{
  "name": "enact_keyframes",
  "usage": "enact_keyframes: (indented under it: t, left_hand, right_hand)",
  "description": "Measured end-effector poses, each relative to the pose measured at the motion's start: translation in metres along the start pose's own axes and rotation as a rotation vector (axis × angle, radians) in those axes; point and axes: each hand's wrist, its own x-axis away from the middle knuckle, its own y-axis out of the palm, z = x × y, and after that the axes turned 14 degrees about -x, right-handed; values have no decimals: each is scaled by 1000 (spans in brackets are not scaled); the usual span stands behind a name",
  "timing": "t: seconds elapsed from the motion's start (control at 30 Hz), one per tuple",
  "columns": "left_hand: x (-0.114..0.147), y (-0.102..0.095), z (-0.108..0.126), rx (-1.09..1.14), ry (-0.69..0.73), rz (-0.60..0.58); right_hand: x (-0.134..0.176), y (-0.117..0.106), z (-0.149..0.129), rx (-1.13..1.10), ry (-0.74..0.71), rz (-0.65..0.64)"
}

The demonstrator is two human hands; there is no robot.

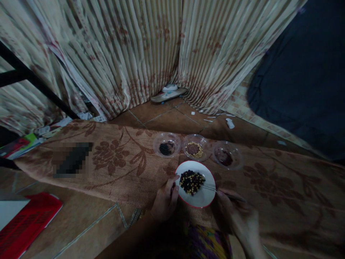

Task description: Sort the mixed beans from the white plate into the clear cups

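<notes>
Left hand (165, 199): as it steadies the plate (208, 176), fingers close on the near-left rim.
Mixed beans (192, 182): on the plate, seemingly being picked through.
Right hand (242, 212): fingers closed round a thin tool (209, 188); next move likely needs fine aim.

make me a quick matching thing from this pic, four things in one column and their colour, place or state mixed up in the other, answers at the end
1. Plate
2. Left hand
3. Skateboard
4. Middle bowl

A. On the floor, by the curtain
B. See-through, with yellowish beans
C. White with a red rim
D. At the left edge of a dish

Pairs: 1-C, 2-D, 3-A, 4-B
</notes>
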Motion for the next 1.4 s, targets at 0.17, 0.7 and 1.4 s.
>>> enact_keyframes:
  t: [0.17,0.7,1.4]
  left_hand:
    - [0,2,-2,-8,-6,5]
    - [0,1,-1,-3,-7,8]
    - [2,1,-2,59,4,19]
  right_hand:
    - [3,1,1,47,-26,-61]
    - [5,0,-2,-8,47,67]
    - [-58,45,-40,-197,-278,225]
